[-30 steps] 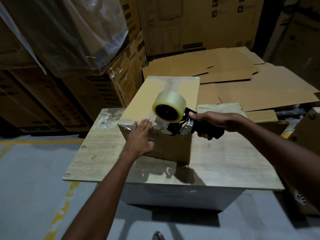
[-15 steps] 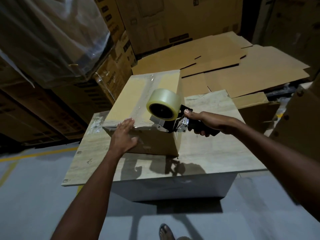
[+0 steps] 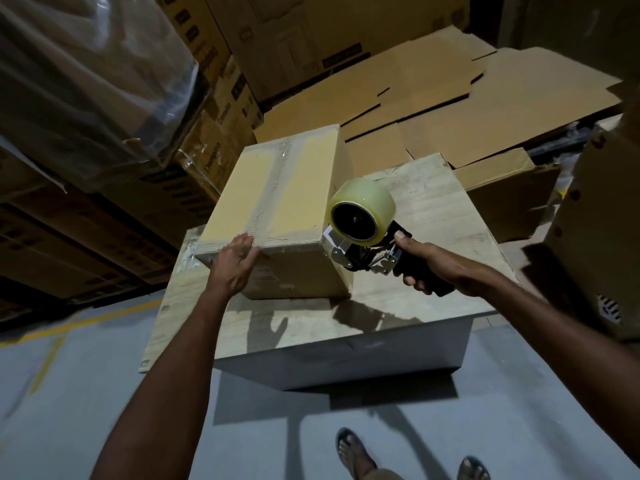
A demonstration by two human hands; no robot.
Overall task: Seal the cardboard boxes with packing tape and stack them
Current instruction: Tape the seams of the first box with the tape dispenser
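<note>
Presently: one cardboard box (image 3: 277, 202), taped along its top seam, on my wooden table (image 3: 433, 202). My left hand (image 3: 235, 265), fingers spread, lies flat over the box's near top edge. My right hand (image 3: 429, 261) is wrapped round the handle of the tape dispenser (image 3: 363, 237), just beside the box's right corner. Flattened cardboard sheets (image 3: 433, 98) lie behind.

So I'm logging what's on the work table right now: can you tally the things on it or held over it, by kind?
Taped cardboard box: 1, steadied by the left hand
Tape dispenser: 1, held in the right hand
Roll of clear tape: 1, mounted on the dispenser
Total: 3
</note>
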